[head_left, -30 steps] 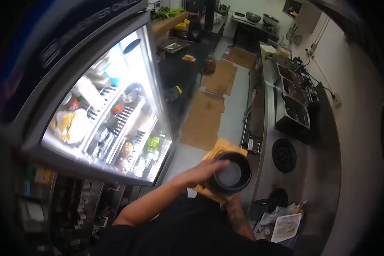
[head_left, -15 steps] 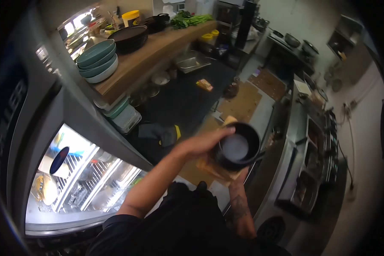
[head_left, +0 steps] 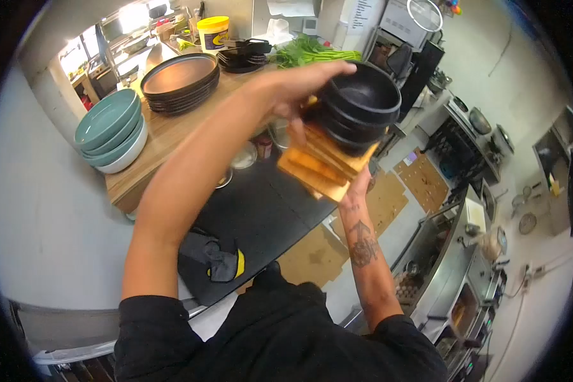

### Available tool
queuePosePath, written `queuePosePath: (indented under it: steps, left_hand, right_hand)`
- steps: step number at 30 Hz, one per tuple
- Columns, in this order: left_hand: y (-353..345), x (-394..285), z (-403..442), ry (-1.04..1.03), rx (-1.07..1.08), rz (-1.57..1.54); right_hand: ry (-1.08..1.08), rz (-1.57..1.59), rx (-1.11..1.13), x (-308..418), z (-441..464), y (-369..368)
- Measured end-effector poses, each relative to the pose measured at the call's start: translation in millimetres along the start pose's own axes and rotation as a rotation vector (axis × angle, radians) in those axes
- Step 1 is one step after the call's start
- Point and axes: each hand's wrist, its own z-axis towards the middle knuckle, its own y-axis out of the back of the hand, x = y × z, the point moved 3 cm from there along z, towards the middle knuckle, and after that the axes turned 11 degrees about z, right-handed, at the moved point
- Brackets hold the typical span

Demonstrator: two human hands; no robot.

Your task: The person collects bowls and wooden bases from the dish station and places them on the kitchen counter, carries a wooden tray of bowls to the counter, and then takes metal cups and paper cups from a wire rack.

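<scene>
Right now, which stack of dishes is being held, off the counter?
The black bowls on wooden boards: the left hand is at their rim, the right hand beneath the boards. The teal bowls and dark-rimmed plates sit on the wooden counter.

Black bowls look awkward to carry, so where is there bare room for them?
For the black bowls, the dark counter is bare between the grey bundle and round metal items. The wooden shelf shows a bare patch in front of the dark plates, beside the teal bowls. Farther along, pans, a bucket and greens crowd it.
</scene>
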Motion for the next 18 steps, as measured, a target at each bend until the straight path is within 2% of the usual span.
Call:
queuePosePath:
  steps: [2,3,5,6,8,10,11,12,17,18]
  left_hand:
    - [32.4,-15.1,25.0,-0.010,-0.076,0.016]
    - [50.1,-23.1,39.9,0.023,-0.025,0.007]
    - [80.0,-35.0,62.2,0.077,-0.130,0.007]
    - [99.7,-35.5,78.7,0.078,-0.150,0.009]
    - [139.1,-27.9,116.6,0.132,-0.038,-0.051]
    - [156.3,-24.5,133.0,0.169,-0.089,-0.087]
    - [165.8,-22.2,140.2,0.199,-0.129,-0.118]
    - [176.4,-16.8,152.2,0.226,-0.068,-0.216]
    - [202.2,-14.4,185.1,0.265,-0.059,-0.274]
    - [204.8,-14.6,190.7,0.283,-0.092,-0.265]
  right_hand:
    - [-0.057,0.013,0.026,0.5,41.2,-32.1]
    - [-0.023,0.001,0.033,-0.2,64.5,-42.9]
    - [-0.057,0.080,-0.020,-0.4,101.7,-63.5]
    - [-0.068,0.043,0.022,-1.4,126.4,-60.2]
    - [-0.108,0.111,0.040,-4.9,179.8,-37.3]
    - [-0.129,0.113,0.014,-10.9,215.8,-22.4]
    - [-0.158,0.151,0.010,-10.7,220.8,-31.9]
    - [-0.140,0.158,0.011,-12.0,233.9,-25.4]
    - [-0.199,0.228,0.022,-10.1,259.5,-31.9]
    - [-0.158,0.203,-0.060,-8.8,262.0,-34.8]
